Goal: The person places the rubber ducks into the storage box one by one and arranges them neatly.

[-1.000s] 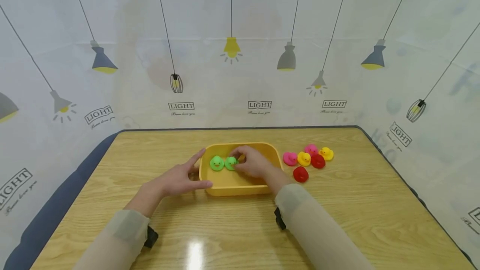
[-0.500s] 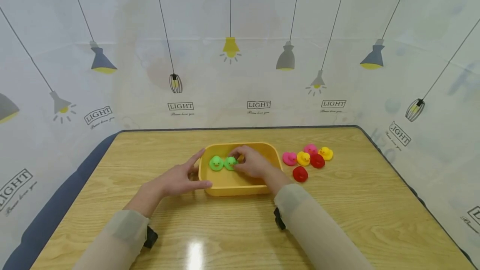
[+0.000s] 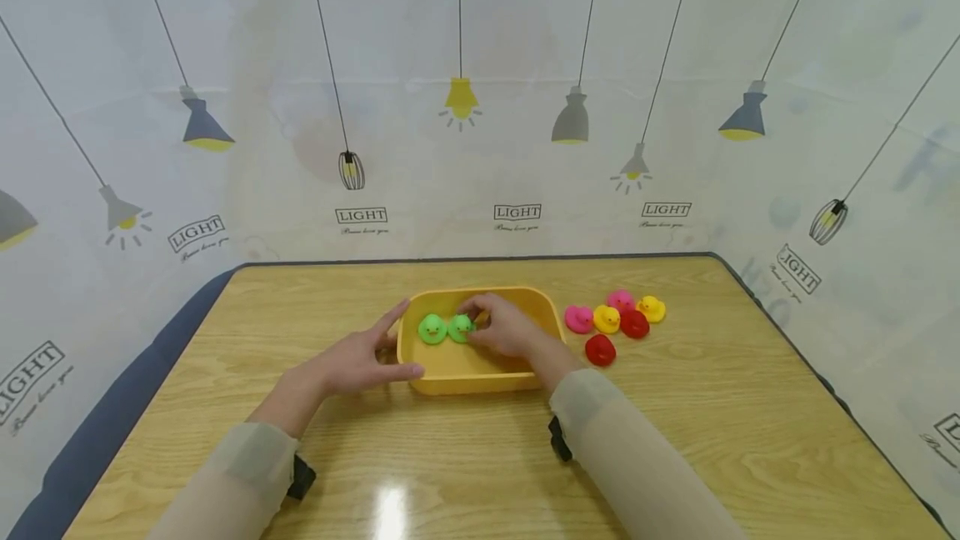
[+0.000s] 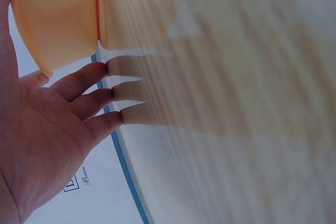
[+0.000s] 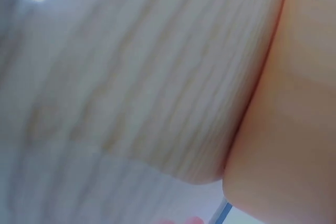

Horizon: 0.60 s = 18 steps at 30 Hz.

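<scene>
I see left hand (image 3: pixel 352 363) spread across left edge of yellow rectangular plastic tray (image 3: pixel 480 387), likely steadying it; right hand (image 3: pixel 506 328) pinches green rubbery duck (image 3: pixel 458 328), probably positioning it.

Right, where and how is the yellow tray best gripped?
Grip the yellow tray by both short ends, probably, coming from left and right: it is oblong, its walls rise from the table, and the left hand spans its left end.
</scene>
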{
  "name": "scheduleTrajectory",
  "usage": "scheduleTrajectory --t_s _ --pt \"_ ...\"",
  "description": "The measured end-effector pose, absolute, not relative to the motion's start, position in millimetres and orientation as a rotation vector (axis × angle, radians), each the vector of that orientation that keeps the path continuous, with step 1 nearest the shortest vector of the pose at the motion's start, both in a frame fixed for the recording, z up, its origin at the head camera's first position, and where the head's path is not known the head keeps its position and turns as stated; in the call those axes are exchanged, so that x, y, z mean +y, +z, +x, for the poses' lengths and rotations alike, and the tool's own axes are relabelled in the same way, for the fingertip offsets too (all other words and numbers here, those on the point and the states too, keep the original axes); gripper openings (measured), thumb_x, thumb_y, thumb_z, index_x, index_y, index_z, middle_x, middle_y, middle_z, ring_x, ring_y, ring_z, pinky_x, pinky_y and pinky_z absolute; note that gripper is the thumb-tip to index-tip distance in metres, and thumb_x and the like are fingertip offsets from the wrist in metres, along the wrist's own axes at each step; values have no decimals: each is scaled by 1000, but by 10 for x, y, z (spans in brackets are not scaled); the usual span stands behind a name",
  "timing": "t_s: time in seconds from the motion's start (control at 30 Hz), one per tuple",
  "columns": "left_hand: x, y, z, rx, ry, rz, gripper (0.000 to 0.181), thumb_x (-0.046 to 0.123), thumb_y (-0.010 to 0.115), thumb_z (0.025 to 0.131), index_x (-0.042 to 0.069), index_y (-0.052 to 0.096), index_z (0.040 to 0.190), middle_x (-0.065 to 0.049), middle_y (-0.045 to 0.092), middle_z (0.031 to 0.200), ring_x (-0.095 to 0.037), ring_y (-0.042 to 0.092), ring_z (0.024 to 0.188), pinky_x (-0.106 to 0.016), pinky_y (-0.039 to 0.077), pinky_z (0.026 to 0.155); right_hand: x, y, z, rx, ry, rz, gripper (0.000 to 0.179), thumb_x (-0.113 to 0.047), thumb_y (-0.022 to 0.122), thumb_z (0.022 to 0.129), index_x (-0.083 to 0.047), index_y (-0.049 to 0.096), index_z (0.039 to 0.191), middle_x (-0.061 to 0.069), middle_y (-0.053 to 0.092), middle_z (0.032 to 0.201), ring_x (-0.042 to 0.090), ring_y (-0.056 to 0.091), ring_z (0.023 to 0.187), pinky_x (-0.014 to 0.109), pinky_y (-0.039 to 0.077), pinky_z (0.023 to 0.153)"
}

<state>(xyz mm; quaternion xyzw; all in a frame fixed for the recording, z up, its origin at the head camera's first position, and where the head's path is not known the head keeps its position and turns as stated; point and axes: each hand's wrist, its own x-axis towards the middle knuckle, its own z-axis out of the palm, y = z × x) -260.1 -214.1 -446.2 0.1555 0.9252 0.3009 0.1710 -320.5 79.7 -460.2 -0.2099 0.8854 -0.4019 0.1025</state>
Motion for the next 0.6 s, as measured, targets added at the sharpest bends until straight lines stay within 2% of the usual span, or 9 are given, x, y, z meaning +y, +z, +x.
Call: scheduleTrajectory --t_s 0.17,0.4,0.6 --pt "-2142 -4480 -2603 2639 848 434 118 82 72 89 46 1 176 -5 55 167 -49 49 154 -70 41 121 835 -4554 -3187 2545 -1299 -553 47 -3 82 96 -8 70 141 12 70 130 20 63 96 29 56 83" --pt "-2139 -4497 -2605 2639 842 427 119 83 73 88 48 1 176 -6 56 166 -49 51 152 -68 43 120 996 -4369 -3140 2600 -1281 -620 46 -8 79 100 -8 67 144 14 71 136 22 61 104 32 53 91" --pt "-2158 -4480 -2605 2642 850 446 119 80 73 90 44 -1 177 -10 56 166 -48 52 151 -66 46 117 1277 -4190 -3057 2565 -1349 -665 44 -11 76 104 -7 66 146 22 67 141 23 58 96 30 50 79"
